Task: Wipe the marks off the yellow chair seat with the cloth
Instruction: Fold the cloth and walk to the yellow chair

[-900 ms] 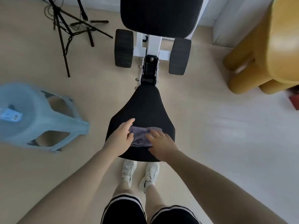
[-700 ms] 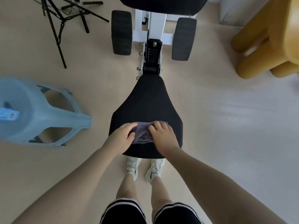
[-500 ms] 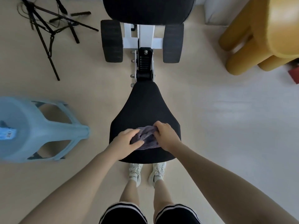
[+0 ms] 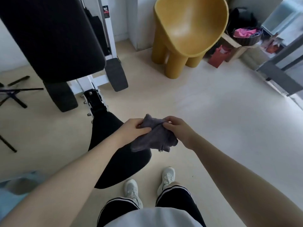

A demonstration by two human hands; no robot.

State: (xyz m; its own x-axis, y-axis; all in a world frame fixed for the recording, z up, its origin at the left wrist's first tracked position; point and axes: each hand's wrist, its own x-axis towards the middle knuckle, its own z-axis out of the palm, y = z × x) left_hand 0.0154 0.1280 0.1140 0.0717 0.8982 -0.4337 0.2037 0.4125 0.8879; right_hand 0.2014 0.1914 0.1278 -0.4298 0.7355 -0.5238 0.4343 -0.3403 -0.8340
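Though the chair is what needs wiping, both hands are busy with the cloth: that is the state of things, line by line.

Cloth (image 4: 155, 136): a grey-purple rag held up in the air between the two hands, bunched at the top and hanging loose below the fingers; it looks as if it is being gathered into a pad fit for wiping.

Left hand (image 4: 132, 128): fingers curled round the rag's upper left part, thumb pressed on the fabric, so it carries most of the weight.

Right hand (image 4: 178, 128): fingertips pinch the top edge just beside the left thumb, probably to tug a fold straight.

Yellow chair (image 4: 190, 31): well apart from the fingers, far beyond them by the wall, its scooped seat facing the person; no marks can be made out on it from here.

Black bench pad (image 4: 114, 145): directly under the left forearm, below the hanging rag and not touching it.

Task so far: by my reckoning, wiping has not yet begun.

Next: carry the rag across to the seat.
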